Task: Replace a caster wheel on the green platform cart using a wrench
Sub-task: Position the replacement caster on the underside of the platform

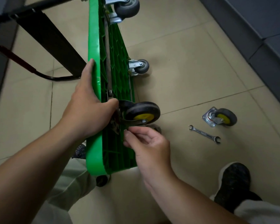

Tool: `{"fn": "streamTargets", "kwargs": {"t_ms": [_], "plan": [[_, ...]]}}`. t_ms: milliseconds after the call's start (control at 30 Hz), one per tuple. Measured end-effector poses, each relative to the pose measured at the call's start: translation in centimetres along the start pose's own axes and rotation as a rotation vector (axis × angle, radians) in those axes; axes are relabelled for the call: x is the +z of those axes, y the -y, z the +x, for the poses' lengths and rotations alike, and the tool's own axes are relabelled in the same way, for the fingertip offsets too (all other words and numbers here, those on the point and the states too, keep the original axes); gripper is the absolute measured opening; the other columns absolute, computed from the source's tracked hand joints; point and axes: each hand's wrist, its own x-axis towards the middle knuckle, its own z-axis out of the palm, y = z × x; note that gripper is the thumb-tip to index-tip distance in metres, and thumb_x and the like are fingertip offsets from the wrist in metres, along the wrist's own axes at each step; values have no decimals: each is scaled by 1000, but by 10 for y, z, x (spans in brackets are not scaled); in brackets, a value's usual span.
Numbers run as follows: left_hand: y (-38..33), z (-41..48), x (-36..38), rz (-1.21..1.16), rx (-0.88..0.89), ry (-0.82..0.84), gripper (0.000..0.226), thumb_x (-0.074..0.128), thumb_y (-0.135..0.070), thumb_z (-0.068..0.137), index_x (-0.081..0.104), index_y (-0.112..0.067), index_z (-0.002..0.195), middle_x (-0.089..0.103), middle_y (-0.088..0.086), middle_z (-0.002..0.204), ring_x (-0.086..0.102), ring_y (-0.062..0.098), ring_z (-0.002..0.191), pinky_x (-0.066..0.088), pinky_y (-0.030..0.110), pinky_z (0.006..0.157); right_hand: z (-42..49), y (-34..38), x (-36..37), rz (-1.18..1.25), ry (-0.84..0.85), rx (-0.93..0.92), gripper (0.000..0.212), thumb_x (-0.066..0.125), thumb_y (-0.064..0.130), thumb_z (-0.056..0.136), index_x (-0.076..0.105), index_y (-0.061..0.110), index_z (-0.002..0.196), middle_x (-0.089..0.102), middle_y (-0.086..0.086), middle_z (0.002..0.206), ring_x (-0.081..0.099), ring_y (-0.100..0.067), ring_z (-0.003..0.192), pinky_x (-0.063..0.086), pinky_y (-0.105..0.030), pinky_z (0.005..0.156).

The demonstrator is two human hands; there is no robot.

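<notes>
Evidently the green platform cart (pixel 94 46) stood on its side on the tiled floor (pixel 184 62), with the underside turned to the right. The left hand (pixel 87 107) gripped the cart's upper edge, its thumb reaching to the mounted caster (pixel 143 111) with the yellow hub. The right hand (pixel 149 143) was just below this caster, and its fingertips were pinched together at the mounting plate, apparently on a small fastener which I could not see clearly. The wrench (pixel 204 134) lay untouched on the floor, well apart from the cart, and near it lay a loose caster (pixel 220 118) with a bright plate. I judged this step to be turning a fastener by hand on the dark, worn caster, probably to take it off. The next move would need the left hand to keep the cart steady while the fastener comes free, and then a reach for the wrench.
</notes>
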Motion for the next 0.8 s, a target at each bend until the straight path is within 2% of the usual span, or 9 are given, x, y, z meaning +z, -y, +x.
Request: {"fn": "streamTargets", "kwargs": {"t_ms": [100, 167, 333, 433, 500, 567, 700, 800], "plan": [[1, 1, 0, -11, 7, -9, 102, 75, -21, 88, 10, -49, 162, 41, -18, 138, 58, 7, 106, 51, 32, 91, 0, -6, 7, -6, -46, 4, 11, 78, -1, 85, 76, 10, 88, 79, -8, 84, 76, -18, 80, 62, -28, 80], [3, 0, -1, -38, 3, 1, 100, 74, -21, 89, 12, -48, 162, 41, -19, 134, 59, 0, 102, 52, 31, 88, 3, -9, 8, -12, -46, 10, 9, 78, 0, 85, 76, 7, 90, 79, -8, 85, 77, -20, 84, 62, -29, 82], [5, -1, -3, -56, 10, -8, 96, 71, -22, 90, 13, -49, 162, 42, -18, 134, 60, 2, 103, 51, 31, 89, 6, -17, 10, -31, -18, 35, 8, 76, 1, 87, 77, 5, 94, 80, -7, 88, 76, -22, 89, 61, -26, 82], [6, -1, -3, -67, 6, -4, 95, 70, -22, 91, 13, -49, 162, 42, -20, 131, 57, -10, 95, 48, 19, 79, 8, -20, 10, -22, -13, 35, 9, 76, 1, 88, 77, 6, 95, 80, -7, 89, 77, -21, 90, 61, -25, 82], [5, -2, -2, -63, -1, -5, 95, 69, -22, 91, 13, -49, 162, 42, -20, 129, 57, -10, 89, 45, 14, 71, 10, -20, 10, -14, 3, 16, 10, 76, 1, 87, 77, 6, 96, 80, -6, 90, 77, -20, 90, 60, -24, 82], [5, -2, -2, -64, 1, -5, 95, 69, -21, 90, 13, -49, 162, 44, -19, 127, 61, -4, 90, 47, 17, 71, 12, -20, 11, -16, 17, -19, 12, 76, -1, 87, 77, 7, 96, 80, -5, 90, 77, -16, 88, 59, -21, 79], [3, -2, -3, -71, 3, -1, 96, 69, -20, 90, 12, -50, 162, 43, -19, 128, 65, 5, 95, 54, 30, 80, 13, -23, 12, -42, 24, -37, 12, 76, -1, 87, 77, 8, 94, 80, -4, 89, 77, -14, 86, 57, -18, 76], [5, -1, -3, -82, 3, 5, 97, 71, -19, 89, 13, -50, 162, 44, -26, 119, 66, 4, 93, 54, 26, 76, 16, -23, 11, -42, 39, -13, 11, 76, 0, 88, 77, 10, 93, 80, -4, 89, 77, -15, 86, 59, -20, 78]]}}
